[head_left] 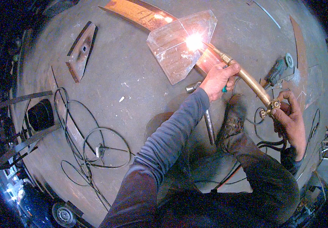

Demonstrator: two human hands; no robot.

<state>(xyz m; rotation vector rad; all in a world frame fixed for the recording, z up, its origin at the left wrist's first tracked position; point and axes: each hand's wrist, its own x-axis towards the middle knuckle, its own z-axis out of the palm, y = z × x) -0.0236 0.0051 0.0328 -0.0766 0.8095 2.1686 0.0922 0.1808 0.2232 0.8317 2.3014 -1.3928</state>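
- Right now the torch (247, 78), a brass cutting tool, runs from the right of the frame up to a white-hot flame spot (194, 41) near the top centre.
- Left hand (219, 78): closed around the front of the tube, steadying it; something teal shows under the fingers.
- Right hand (291, 119): wrapped around the valve end at the right, where dark hoses (270, 144) leave.
- The flame sits on a plate (181, 43), a fan-shaped steel sheet lying over a rusty bar (141, 13) on the floor (133, 76).
- Progress, as I judge it: the cut is in hand. A scribed curve shows on the plate, but the glare hides how much is severed, so most seems left.
- Outward: a grinder (280, 70) at the right, a steel wedge (81, 51) upper left, coiled cables (95, 148) lower left, a boot (232, 121) below the torch.
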